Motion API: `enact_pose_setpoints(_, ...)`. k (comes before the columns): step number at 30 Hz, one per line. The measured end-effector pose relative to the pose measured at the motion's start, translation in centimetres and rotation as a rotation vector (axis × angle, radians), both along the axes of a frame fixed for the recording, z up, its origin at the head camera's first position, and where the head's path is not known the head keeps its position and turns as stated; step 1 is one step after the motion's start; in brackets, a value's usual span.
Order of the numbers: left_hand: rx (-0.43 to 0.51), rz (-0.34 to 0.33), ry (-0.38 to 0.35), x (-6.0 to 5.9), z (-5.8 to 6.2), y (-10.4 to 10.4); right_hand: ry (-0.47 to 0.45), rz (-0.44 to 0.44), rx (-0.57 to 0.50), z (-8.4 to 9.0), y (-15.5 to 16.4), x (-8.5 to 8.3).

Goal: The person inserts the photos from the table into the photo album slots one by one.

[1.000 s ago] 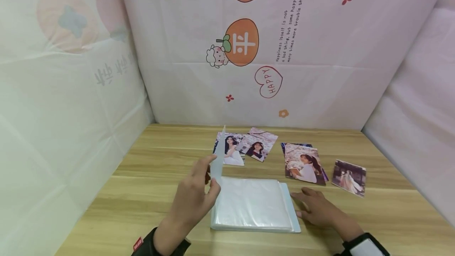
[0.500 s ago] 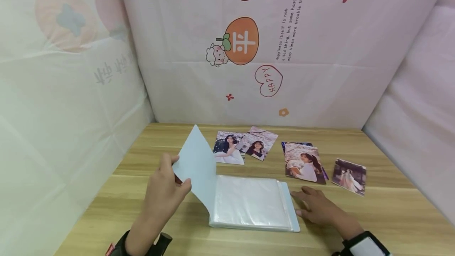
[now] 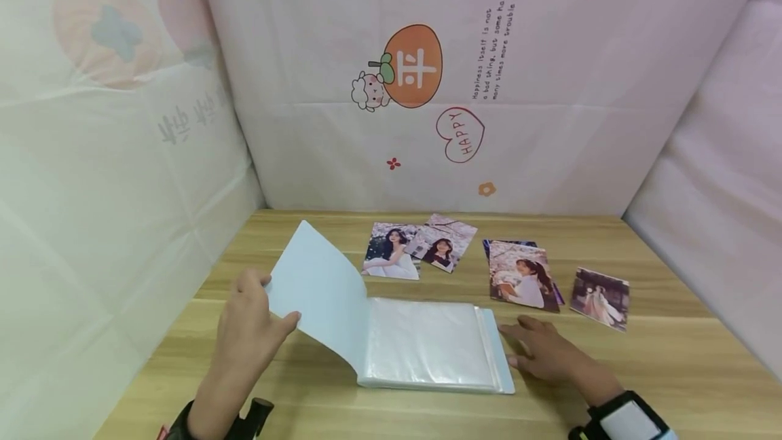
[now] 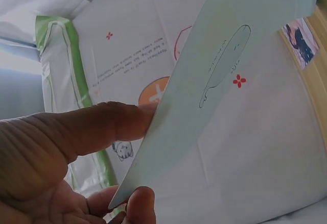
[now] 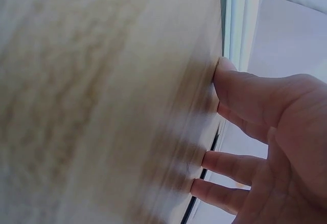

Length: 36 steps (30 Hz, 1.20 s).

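Observation:
A photo album (image 3: 427,345) with clear plastic sleeves lies on the wooden table. Its pale blue cover (image 3: 318,290) is lifted and leans to the left. My left hand (image 3: 241,331) pinches the cover's outer edge between thumb and fingers; the left wrist view shows a small line drawing on its outer side. Beside the album's right edge, my right hand (image 3: 546,352) rests on the table with fingers spread loosely. Its fingertips (image 5: 225,63) touch the wood right by the album's edge in the right wrist view.
Behind the album lie two overlapping photos, a photo of a person in white (image 3: 392,251) and one with blossoms (image 3: 442,243). A small stack of photos (image 3: 524,276) and a single photo (image 3: 601,299) lie to the right. Printed white cloth (image 3: 550,155) encloses the table (image 3: 214,358).
My left hand has swung the album's cover from nearly upright over to the left, and its pale blue inner side now shows. My right hand has stayed at the album's right edge.

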State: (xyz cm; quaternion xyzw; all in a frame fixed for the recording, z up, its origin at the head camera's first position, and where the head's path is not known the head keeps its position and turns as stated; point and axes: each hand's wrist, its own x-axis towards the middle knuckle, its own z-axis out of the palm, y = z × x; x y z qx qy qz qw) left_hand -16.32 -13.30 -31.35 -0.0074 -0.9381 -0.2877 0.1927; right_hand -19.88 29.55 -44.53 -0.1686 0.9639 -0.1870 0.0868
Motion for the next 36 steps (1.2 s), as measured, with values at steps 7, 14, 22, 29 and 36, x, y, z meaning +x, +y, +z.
enact_pose_setpoints(7,-0.050,0.029,-0.051,0.0,-0.7,-1.6,0.015,0.015,-0.008,-0.1,0.1,-0.1)
enact_pose_setpoints(14,-0.125,0.036,-0.156,-0.2,-1.2,-3.2,-0.005,0.008,-0.012,-0.2,0.1,-0.1)
enact_pose_setpoints(22,-0.187,0.044,-0.226,-0.4,-2.0,-3.7,-0.006,-0.006,0.002,-0.3,0.1,-0.2)
enact_pose_setpoints(29,-0.287,0.056,-0.294,-0.2,-3.0,-3.6,-0.011,-0.007,0.001,-0.4,0.2,-0.1)
enact_pose_setpoints(36,-0.367,0.029,-0.282,-0.1,-4.4,-3.4,0.012,-0.002,0.008,-0.4,0.2,-0.1)
